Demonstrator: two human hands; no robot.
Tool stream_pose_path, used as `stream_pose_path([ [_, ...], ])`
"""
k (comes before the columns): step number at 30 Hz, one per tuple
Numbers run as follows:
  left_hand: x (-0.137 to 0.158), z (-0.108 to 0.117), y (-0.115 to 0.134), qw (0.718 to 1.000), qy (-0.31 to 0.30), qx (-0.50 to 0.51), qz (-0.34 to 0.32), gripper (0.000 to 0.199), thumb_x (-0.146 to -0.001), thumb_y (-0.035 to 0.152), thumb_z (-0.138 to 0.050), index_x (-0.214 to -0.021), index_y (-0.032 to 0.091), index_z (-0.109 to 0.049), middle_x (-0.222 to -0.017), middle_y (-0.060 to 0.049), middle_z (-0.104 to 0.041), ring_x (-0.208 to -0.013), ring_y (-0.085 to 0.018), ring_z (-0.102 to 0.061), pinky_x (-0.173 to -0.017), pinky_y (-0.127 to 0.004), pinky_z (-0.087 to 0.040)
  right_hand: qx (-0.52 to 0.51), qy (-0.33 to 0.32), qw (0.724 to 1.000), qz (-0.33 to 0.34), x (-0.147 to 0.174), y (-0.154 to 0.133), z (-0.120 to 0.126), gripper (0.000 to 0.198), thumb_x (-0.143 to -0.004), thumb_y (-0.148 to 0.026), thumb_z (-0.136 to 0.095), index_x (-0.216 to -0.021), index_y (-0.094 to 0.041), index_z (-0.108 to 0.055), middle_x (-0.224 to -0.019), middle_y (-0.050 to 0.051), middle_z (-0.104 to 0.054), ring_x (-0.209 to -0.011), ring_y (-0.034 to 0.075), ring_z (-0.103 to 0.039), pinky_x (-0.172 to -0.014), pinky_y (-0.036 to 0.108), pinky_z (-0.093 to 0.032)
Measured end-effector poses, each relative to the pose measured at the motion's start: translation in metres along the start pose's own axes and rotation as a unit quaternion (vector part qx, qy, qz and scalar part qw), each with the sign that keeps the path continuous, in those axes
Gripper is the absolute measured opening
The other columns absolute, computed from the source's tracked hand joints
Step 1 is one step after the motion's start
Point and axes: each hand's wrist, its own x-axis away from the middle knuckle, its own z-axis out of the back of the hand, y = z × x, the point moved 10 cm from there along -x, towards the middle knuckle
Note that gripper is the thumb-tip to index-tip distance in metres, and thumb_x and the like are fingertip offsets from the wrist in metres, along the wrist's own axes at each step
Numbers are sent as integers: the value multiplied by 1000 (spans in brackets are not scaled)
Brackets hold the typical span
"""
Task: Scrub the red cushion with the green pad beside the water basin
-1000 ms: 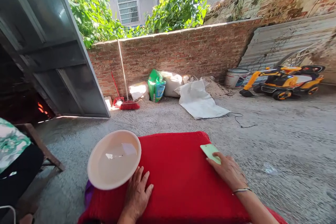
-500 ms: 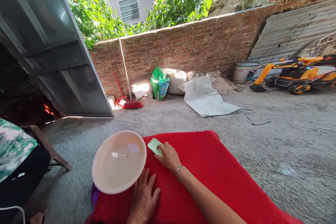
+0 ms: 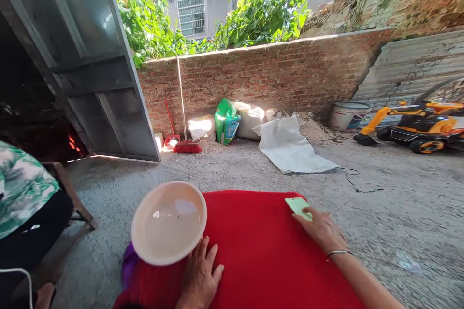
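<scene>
My right hand (image 3: 322, 229) grips a flat, pale green oblong object (image 3: 298, 208) with rounded corners and a small dark spot near one end. It rests against the far right corner of a red cloth (image 3: 250, 246); its underside is hidden, so I cannot tell its kind. My left hand (image 3: 202, 273) lies flat on the same cloth with its fingers spread, holding nothing. Just beyond those fingertips stands a pale pink basin (image 3: 145, 246) of what looks like clear water, with tiny dark specks in it.
A seated person's patterned sleeve (image 3: 27, 186) and wooden chair (image 3: 74, 193) are at the left. Purple fabric (image 3: 128, 265) shows below the basin. Beyond lie a broom (image 3: 187, 147), a green bag (image 3: 225, 123), a white sack (image 3: 290, 145), a bucket (image 3: 348, 116) and a toy excavator (image 3: 416, 128).
My right hand has carried the pale green object rightward across the red cloth, from beside the basin to the far right corner. My left hand remains flat in nearly the same place.
</scene>
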Motion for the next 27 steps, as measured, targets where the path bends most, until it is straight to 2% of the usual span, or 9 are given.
stream_pose_path([
  [3, 0, 1, -1, 1000, -19, 7, 14, 39, -85, 38, -55, -123, 30, -62, -138, -4, -54, -127, -26, -48, -107, -44, -40, 15, -52, 998, 32, 4, -43, -22, 36, -87, -43, -49, -109, -20, -64, -98, 12, -63, -88, 25, -64, -70, 31, -46],
  [8, -1, 3, -1, 998, -51, 14, 27, 41, -85, 37, -55, -125, 30, -60, -140, -4, -52, -129, -27, -46, -109, -45, -38, -1, -96, 983, 155, 25, -166, -71, 31, -84, -42, -57, -110, -28, -63, -104, 7, -61, -95, 20, -61, -77, 27, -42],
  [10, 0, 3, 0, 998, -55, 13, 28, 41, -85, 37, -56, -126, 29, -60, -140, -4, -52, -129, -27, -46, -109, -46, -38, -6, -110, 975, 195, 34, -205, -87, 32, -82, -43, -60, -111, -28, -64, -106, 6, -60, -96, 20, -60, -79, 27, -40],
  [12, 2, 3, -1, 998, -54, 12, 30, 42, -85, 35, -55, -127, 29, -59, -141, -4, -51, -130, -26, -45, -109, -46, -38, -8, -119, 968, 222, 39, -228, -97, 33, -81, -43, -62, -111, -29, -64, -107, 6, -60, -98, 20, -59, -80, 27, -39],
  [14, 3, 3, -1, 998, -53, 11, 31, 42, -85, 35, -55, -127, 30, -58, -141, -4, -51, -130, -26, -45, -110, -45, -37, -5, -124, 965, 230, 35, -233, -101, 34, -80, -43, -63, -111, -29, -64, -108, 6, -60, -99, 21, -58, -80, 27, -39],
  [16, 4, 2, -2, 998, -55, 11, 31, 42, -85, 35, -55, -127, 30, -59, -141, -3, -51, -131, -26, -44, -110, -44, -37, 3, -124, 968, 218, 24, -218, -98, 33, -81, -42, -62, -111, -28, -64, -109, 7, -60, -99, 21, -59, -80, 28, -39],
  [18, 4, 2, -3, 998, -56, 13, 28, 41, -85, 35, -55, -126, 30, -59, -141, -3, -51, -130, -26, -44, -110, -44, -37, 14, -118, 975, 188, 7, -188, -89, 33, -82, -40, -60, -112, -27, -64, -110, 8, -61, -98, 22, -59, -80, 30, -40],
  [23, 2, 5, -2, 999, -34, 14, 19, 40, -85, 35, -55, -124, 30, -61, -139, -4, -53, -130, -26, -45, -110, -44, -37, 40, -83, 994, 57, -34, -65, -39, 36, -85, -40, -51, -114, -23, -64, -110, 14, -63, -94, 28, -63, -73, 36, -45],
  [27, 0, 9, -1, 1000, -10, 13, 11, 38, -85, 34, -56, -122, 29, -62, -137, -5, -55, -128, -26, -47, -108, -45, -39, 30, -21, 999, -38, -41, 29, 9, 43, -83, -43, -50, -107, -13, -68, -96, 23, -66, -79, 33, -65, -62, 41, -46],
])
